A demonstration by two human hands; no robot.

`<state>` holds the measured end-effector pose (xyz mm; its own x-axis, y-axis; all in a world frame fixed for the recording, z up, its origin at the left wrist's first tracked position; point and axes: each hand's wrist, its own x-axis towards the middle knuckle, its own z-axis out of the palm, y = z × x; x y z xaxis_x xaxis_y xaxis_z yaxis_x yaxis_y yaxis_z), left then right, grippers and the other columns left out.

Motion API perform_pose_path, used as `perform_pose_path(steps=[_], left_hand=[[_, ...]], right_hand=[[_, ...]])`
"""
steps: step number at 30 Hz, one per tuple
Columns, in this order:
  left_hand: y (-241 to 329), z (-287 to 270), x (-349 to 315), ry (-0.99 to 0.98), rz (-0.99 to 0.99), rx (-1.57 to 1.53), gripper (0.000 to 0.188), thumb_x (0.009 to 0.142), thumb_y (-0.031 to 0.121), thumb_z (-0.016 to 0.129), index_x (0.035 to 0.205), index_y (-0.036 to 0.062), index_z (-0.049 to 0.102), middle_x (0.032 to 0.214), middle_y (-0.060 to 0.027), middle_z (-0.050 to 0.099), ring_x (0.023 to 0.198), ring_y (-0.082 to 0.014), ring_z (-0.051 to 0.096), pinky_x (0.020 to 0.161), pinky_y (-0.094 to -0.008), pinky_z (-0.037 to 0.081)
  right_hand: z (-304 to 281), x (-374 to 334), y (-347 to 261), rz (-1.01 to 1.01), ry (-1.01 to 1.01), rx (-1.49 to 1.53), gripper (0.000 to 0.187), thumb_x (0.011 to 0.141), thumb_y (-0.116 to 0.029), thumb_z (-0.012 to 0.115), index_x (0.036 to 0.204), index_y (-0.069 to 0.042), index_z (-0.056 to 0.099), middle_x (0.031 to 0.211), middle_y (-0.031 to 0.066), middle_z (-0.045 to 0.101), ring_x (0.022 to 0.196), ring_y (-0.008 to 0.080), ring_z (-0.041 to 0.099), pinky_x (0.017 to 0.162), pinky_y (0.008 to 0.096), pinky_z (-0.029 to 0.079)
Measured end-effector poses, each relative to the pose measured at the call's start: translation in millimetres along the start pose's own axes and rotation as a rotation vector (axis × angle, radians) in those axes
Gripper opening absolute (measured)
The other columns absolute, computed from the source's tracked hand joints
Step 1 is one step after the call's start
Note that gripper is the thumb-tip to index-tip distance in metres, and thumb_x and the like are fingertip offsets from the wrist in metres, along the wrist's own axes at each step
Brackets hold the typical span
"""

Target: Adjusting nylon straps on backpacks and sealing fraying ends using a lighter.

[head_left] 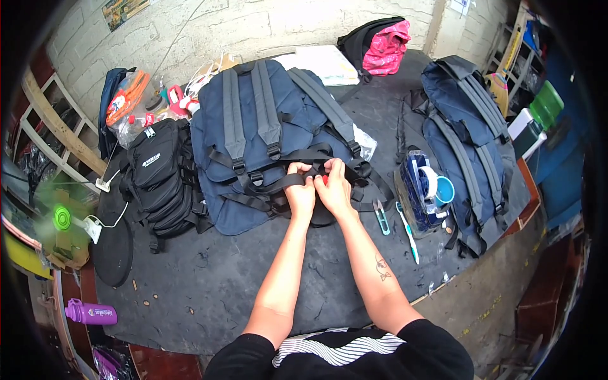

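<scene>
My left hand is closed round a black webbing strap at the near edge of a stack of navy backpacks with grey shoulder straps. Right beside it, my right hand is also closed, its fingertips meeting the left ones on the bunched black webbing. A small red spot shows by the right thumb, too little to name. Thread snips with a teal handle and a white-and-green toothbrush lie to the right of my right forearm.
A black backpack stands left of the stack. More navy backpacks lie at the right, next to a clear container and a blue tape roll. At the back is a pink-and-black bag; a purple bottle is at the left edge.
</scene>
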<state>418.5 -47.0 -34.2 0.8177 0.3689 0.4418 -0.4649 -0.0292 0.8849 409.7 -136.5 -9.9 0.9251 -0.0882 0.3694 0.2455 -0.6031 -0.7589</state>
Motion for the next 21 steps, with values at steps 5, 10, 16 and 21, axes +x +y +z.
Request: perform_pose_path(steps=[5,10,16,21], left_hand=[[-3,6,-1,-0.038,-0.047,0.067,0.02,0.071,-0.013,0.053,0.086,-0.0003,0.05,0.079,-0.0051,0.054,0.077,-0.0142,0.054,0.073,-0.0257,0.043],[-22,6,5,0.015,-0.014,0.256,0.017,0.07,-0.006,0.06,0.086,-0.0028,0.055,0.078,-0.012,0.06,0.071,-0.0222,0.059,0.068,-0.0311,0.046],[-29,14,7,0.077,-0.061,0.244,0.017,0.069,-0.005,0.063,0.084,-0.0041,0.057,0.077,-0.0132,0.061,0.072,-0.0241,0.06,0.069,-0.0318,0.046],[-26,11,7,0.04,0.008,0.228,0.013,0.067,-0.007,0.063,0.079,-0.004,0.058,0.073,-0.0095,0.061,0.071,-0.0163,0.057,0.068,-0.027,0.045]], right_hand=[[2,3,5,0.006,0.03,0.045,0.036,0.076,-0.017,0.06,0.101,-0.003,0.038,0.099,0.0157,0.046,0.082,0.0348,0.057,0.069,0.0417,0.046],[8,5,20,-0.057,0.042,0.178,0.033,0.077,-0.021,0.063,0.095,-0.002,0.043,0.094,0.015,0.049,0.077,0.0298,0.056,0.067,0.0378,0.046],[3,6,21,0.035,0.008,0.043,0.029,0.075,-0.023,0.062,0.085,-0.003,0.045,0.082,0.0117,0.05,0.074,0.0306,0.056,0.064,0.0399,0.045],[8,14,17,0.055,-0.014,0.0,0.03,0.072,-0.021,0.06,0.089,-0.005,0.041,0.089,0.0132,0.047,0.076,0.0353,0.056,0.065,0.0436,0.044]])
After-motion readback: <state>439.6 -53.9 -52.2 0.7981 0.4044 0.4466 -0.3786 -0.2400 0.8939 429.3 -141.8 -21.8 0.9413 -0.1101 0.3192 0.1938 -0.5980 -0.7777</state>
